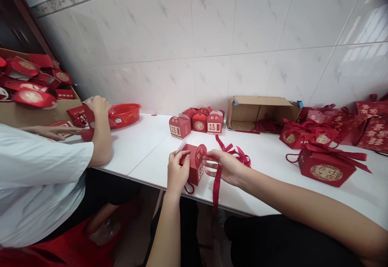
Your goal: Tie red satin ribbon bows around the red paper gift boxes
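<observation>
A small red gift box point(197, 166) with pale characters sits near the table's front edge in front of me. My left hand point(178, 172) grips its left side, fingers curled over the top. A dark red ribbon point(217, 186) passes through my right hand point(222, 165) at the box's right side and hangs over the table edge. Thumb and index finger pinch it by the rounded end flap, while the other fingers are spread. More ribbon point(241, 156) lies looped on the table behind that hand. A red cord point(189, 188) pokes out under the box.
Several finished boxes point(180, 126) stand by the wall beside an open cardboard carton point(257, 113). Ribboned boxes point(327, 168) and red bags point(374, 133) fill the right. Leftward, a co-worker's hand point(99, 106) handles red card near a red basin point(125, 114) and a heaped carton point(18, 111).
</observation>
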